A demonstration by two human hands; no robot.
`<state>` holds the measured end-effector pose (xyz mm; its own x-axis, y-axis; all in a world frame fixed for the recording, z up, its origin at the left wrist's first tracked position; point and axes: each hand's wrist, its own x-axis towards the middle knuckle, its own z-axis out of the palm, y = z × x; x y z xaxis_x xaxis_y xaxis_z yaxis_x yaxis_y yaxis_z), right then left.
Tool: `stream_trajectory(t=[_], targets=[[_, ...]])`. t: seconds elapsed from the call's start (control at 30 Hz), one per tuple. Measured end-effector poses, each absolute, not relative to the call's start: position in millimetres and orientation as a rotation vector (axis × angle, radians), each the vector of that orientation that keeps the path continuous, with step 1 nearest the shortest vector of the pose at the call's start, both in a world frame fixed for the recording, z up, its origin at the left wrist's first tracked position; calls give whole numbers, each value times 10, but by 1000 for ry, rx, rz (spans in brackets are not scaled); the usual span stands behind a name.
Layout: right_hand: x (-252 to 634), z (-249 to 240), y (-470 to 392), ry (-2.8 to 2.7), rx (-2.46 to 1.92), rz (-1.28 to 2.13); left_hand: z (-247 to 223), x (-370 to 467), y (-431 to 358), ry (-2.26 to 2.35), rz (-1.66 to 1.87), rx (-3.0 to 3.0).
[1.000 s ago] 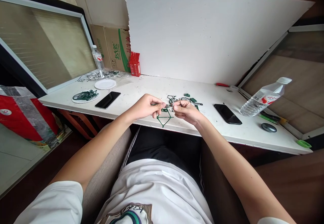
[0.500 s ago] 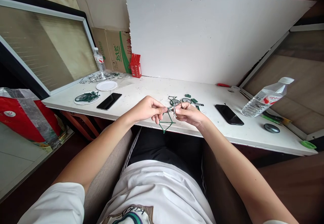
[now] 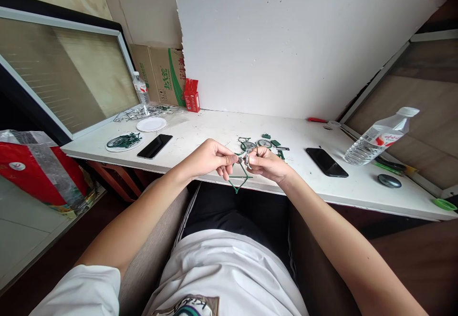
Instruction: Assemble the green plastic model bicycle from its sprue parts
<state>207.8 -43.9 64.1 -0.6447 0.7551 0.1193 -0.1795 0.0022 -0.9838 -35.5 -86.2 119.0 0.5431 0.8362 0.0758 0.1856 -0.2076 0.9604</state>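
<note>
A thin green model bicycle frame (image 3: 236, 190) hangs below the fingertips of my left hand (image 3: 222, 159), just over the table's front edge. Thumb and fingers of that hand are pinched on its upper end. My right hand (image 3: 268, 163) is closed on a small silver part (image 3: 247, 157), which stands upright close to the frame's top; whether the two touch I cannot tell. Just beyond my hands lie spoked toy wheels (image 3: 265, 143), a green block (image 3: 275, 143) and a dark strip (image 3: 283, 148).
On the left are a plate of green parts (image 3: 125, 140), a white plate (image 3: 151, 124) and a phone (image 3: 155, 146). To the right lie another phone (image 3: 326, 162), a water bottle (image 3: 381, 137) and a dark oval object (image 3: 389, 180). A white board (image 3: 304, 54) stands behind.
The green frame has swung slightly to the right beneath my hands. Both hands keep their pinching grip, and the whole view has shifted slightly.
</note>
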Motion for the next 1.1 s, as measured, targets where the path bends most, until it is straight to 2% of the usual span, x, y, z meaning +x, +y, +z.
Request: stream_trajectory(t=[0.3, 0.43, 0.7, 0.8, 0.87, 1.0, 1.1], targets=[[2002, 677, -507, -1512, -639, 1655, 1135, -367, -809, 855, 740, 1694], [2012, 714, -469, -1491, -653, 1515, 1074, -362, -737, 864, 781, 1669], [2541, 704, -37, -1252, -868, 1239, 746, -419, -353, 858, 1001, 1163], [2639, 497, 136, -1271, -1137, 1023, 678, -451, -192, 771, 1035, 987], [2621, 356, 191, -1473, -1316, 808, 665, -446, -81, 729, 1068, 918], [2524, 192, 181, -1900, -1390, 202, 683, -374, 145, 705, 1120, 890], [2500, 141, 145, -1999, -1464, -86, 688, -293, 251, 654, 1179, 894]])
